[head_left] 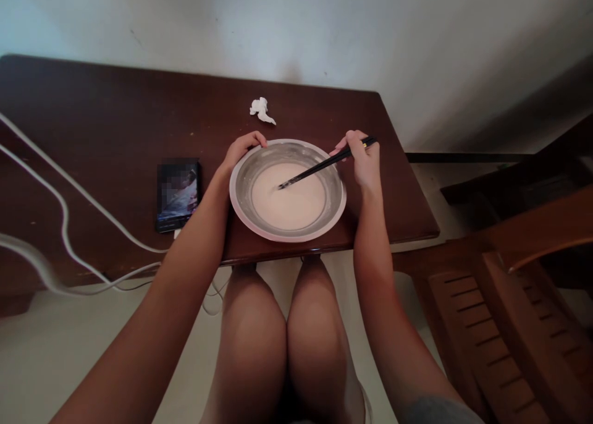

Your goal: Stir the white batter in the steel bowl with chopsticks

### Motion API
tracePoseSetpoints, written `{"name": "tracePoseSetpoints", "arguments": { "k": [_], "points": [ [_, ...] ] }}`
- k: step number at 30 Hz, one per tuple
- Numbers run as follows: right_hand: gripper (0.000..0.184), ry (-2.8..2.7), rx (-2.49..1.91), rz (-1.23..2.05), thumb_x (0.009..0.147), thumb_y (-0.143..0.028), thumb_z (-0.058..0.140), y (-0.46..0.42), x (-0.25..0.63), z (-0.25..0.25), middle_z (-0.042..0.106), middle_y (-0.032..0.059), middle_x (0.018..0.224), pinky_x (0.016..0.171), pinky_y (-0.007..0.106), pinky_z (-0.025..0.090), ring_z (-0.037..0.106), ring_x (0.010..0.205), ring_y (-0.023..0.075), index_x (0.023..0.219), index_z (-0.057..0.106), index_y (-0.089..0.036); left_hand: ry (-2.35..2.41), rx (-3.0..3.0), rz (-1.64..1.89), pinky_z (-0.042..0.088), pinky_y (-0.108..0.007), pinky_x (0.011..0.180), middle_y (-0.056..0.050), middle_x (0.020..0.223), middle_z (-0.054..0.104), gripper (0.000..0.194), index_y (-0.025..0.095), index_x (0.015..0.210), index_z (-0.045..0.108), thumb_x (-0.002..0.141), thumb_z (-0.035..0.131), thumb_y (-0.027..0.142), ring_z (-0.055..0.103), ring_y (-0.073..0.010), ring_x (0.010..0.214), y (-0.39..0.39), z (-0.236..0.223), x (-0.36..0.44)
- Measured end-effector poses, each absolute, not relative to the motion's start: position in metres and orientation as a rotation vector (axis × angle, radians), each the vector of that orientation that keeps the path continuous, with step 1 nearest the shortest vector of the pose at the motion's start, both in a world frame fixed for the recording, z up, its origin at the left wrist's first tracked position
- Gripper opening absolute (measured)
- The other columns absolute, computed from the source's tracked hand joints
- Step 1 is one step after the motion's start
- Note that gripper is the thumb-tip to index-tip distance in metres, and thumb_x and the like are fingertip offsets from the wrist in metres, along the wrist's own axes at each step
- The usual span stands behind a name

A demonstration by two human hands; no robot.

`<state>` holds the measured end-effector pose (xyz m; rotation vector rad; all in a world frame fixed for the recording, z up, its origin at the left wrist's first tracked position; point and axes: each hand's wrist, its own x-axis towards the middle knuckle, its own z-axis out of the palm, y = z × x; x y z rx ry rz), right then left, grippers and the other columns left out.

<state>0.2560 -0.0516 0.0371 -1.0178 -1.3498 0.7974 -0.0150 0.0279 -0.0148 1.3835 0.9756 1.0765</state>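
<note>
A round metal bowl (pixel 241 198) sits near the front edge of a dark wooden table (pixel 115 121). It holds a pale, creamy white batter (pixel 290 204). My left hand (pixel 241 150) curls over the bowl's far left rim and grips it. My right hand (pixel 364 158) is closed on a pair of dark chopsticks (pixel 319 166) beside the bowl's right rim. The chopstick tips dip into the batter near its upper left.
A phone (pixel 178 193) with a lit screen lies left of the bowl. White cables (pixel 65 220) run across the table's left side. A crumpled white tissue (pixel 262 110) lies behind the bowl. Wooden slatted furniture (pixel 514 306) stands at right. My knees show below the table edge.
</note>
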Motion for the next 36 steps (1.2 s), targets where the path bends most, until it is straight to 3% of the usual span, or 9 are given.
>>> {"name": "tracePoseSetpoints", "arguments": {
  "k": [3,8,13,18,23,28,34,36],
  "points": [
    [0.044,-1.339,-1.031,0.790,0.084,-0.057,0.054,-0.051,0.257,0.037,0.058,-0.0047,0.048,0.045,0.021,0.037,0.056,0.046,0.0062,0.061,0.061,-0.020,0.997,1.390,1.079,0.041,-0.018,0.066,0.001,0.069,0.057,0.017,0.017,0.061,0.060,0.070,0.048,0.007,0.052,-0.0093,0.067,0.025,-0.012,-0.014],
    [0.042,-1.445,-1.016,0.868,0.082,-0.058,0.056,-0.052,0.255,0.037,0.063,-0.0035,0.053,0.052,0.023,0.045,0.060,0.052,0.0076,0.066,0.064,-0.021,1.036,1.332,1.059,0.040,-0.019,0.064,0.001,0.065,0.055,0.022,0.016,0.058,0.057,0.069,0.045,0.003,0.049,-0.0088,0.062,0.021,-0.005,-0.010],
    [0.043,-1.313,-1.017,0.790,0.084,-0.056,0.055,-0.050,0.258,0.035,0.061,-0.0040,0.050,0.045,0.022,0.037,0.056,0.046,0.0067,0.062,0.060,-0.020,1.029,1.344,1.075,0.040,-0.019,0.064,0.001,0.065,0.056,0.021,0.016,0.057,0.058,0.068,0.045,0.004,0.050,-0.0092,0.063,0.023,-0.007,-0.010],
    [0.039,-1.465,-0.984,0.918,0.084,-0.053,0.058,-0.053,0.256,0.035,0.059,-0.0042,0.050,0.053,0.023,0.044,0.058,0.050,0.0074,0.064,0.065,-0.020,1.003,1.344,1.062,0.040,-0.017,0.062,0.001,0.067,0.057,0.022,0.016,0.058,0.059,0.069,0.045,0.004,0.051,-0.0083,0.064,0.026,-0.009,-0.013],
    [0.042,-1.334,-1.039,0.789,0.084,-0.057,0.055,-0.051,0.259,0.035,0.059,-0.0043,0.051,0.050,0.023,0.041,0.058,0.051,0.0078,0.062,0.061,-0.021,1.015,1.375,1.086,0.041,-0.017,0.066,0.001,0.066,0.056,0.024,0.016,0.058,0.059,0.070,0.045,0.001,0.051,-0.0080,0.064,0.023,-0.007,-0.011],
    [0.040,-1.474,-0.985,0.871,0.084,-0.056,0.056,-0.053,0.256,0.036,0.060,-0.0048,0.051,0.055,0.023,0.045,0.060,0.052,0.0079,0.068,0.065,-0.021,1.024,1.385,1.084,0.042,-0.016,0.067,0.001,0.067,0.055,0.024,0.016,0.058,0.058,0.071,0.044,0.001,0.050,-0.0074,0.064,0.020,-0.004,-0.010],
    [0.038,-1.345,-1.015,0.800,0.083,-0.057,0.056,-0.051,0.258,0.035,0.057,-0.0062,0.046,0.048,0.023,0.037,0.056,0.048,0.0079,0.067,0.060,-0.022,1.031,1.342,1.065,0.041,-0.016,0.064,0.001,0.067,0.056,0.024,0.016,0.057,0.058,0.070,0.044,0.003,0.051,-0.0079,0.064,0.020,-0.002,-0.010],
    [0.040,-1.403,-1.036,0.856,0.082,-0.059,0.056,-0.051,0.256,0.035,0.059,-0.0052,0.048,0.049,0.024,0.039,0.057,0.049,0.0085,0.066,0.061,-0.022,1.028,1.354,1.072,0.041,-0.016,0.064,0.000,0.066,0.056,0.023,0.017,0.057,0.058,0.070,0.044,0.004,0.051,-0.0084,0.064,0.020,-0.002,-0.010]
  ]
}}
